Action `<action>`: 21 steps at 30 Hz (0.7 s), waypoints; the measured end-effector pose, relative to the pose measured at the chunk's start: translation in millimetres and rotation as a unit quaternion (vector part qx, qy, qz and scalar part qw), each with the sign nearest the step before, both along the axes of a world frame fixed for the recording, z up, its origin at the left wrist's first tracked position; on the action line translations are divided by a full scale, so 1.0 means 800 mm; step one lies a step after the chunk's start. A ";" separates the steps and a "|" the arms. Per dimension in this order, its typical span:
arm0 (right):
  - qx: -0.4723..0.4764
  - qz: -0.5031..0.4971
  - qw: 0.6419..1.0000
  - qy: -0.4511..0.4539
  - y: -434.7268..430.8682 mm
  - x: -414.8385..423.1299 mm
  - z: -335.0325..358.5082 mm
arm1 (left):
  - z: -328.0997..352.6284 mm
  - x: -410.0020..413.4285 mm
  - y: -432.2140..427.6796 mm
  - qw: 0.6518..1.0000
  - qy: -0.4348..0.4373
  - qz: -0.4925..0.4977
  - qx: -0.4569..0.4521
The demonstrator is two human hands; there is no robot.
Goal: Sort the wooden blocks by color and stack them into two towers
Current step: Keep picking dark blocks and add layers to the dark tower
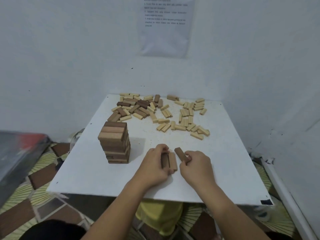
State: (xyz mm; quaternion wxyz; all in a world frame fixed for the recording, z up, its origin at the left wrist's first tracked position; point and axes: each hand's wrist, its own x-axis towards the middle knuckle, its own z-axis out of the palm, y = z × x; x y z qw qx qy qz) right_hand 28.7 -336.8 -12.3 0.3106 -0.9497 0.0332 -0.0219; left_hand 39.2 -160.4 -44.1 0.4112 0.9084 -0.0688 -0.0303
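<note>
Gripping two blocks (170, 161) side by side in left fingers (161, 147) at front of tabletop (103, 179), pinching third block (180, 154), tilted, in right fingers (188, 159) just beside. Best pressed flush into one level row, then set crosswise atop tower (115, 144) at left.

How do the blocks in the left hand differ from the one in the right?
The left hand grips a pair of brown wooden blocks, side by side; the right hand pinches a single dark brown wooden block, skewed to that pair. The pair's right block is lighter than the single block. All share one bar shape.
</note>
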 end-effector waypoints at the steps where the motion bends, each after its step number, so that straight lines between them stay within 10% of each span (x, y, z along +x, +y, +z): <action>1: -0.001 0.006 1.000 0.002 0.004 -0.007 -0.001 | 0.001 -0.007 0.000 1.000 -0.004 -0.002 -0.002; 21: -0.048 0.210 0.969 0.119 -0.010 -0.003 0.019 | 0.013 -0.035 0.025 0.998 -0.005 -0.060 0.020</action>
